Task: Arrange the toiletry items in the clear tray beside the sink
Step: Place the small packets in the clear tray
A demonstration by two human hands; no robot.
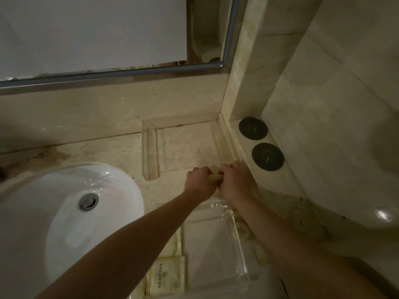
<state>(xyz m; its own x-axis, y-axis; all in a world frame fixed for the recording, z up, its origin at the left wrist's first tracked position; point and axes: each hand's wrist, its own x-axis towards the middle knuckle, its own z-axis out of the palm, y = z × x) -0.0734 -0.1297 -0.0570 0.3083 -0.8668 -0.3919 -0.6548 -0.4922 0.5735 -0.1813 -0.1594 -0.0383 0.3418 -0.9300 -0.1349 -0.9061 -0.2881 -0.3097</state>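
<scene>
A large clear tray point(151, 152) with thick rounded rims lies flat on the marble counter, in the back corner to the right of the sink. My left hand point(199, 183) and my right hand point(236, 182) sit side by side at its near right corner. Both are closed around the tray's front rim bar point(216, 178), a short piece of which shows between them. The inside of this tray looks bare. Pale sachets of toiletries point(168, 275) lie near me, by the left side of a second, smaller clear tray point(237, 240). My forearms pass over that smaller tray.
The white sink point(64, 223) with its metal drain point(88, 201) fills the left. Two black round coasters point(253, 128) point(267, 156) sit on the raised ledge along the right wall. A framed mirror point(108, 76) runs along the back. Small pale round items point(302, 216) lie on the counter at right.
</scene>
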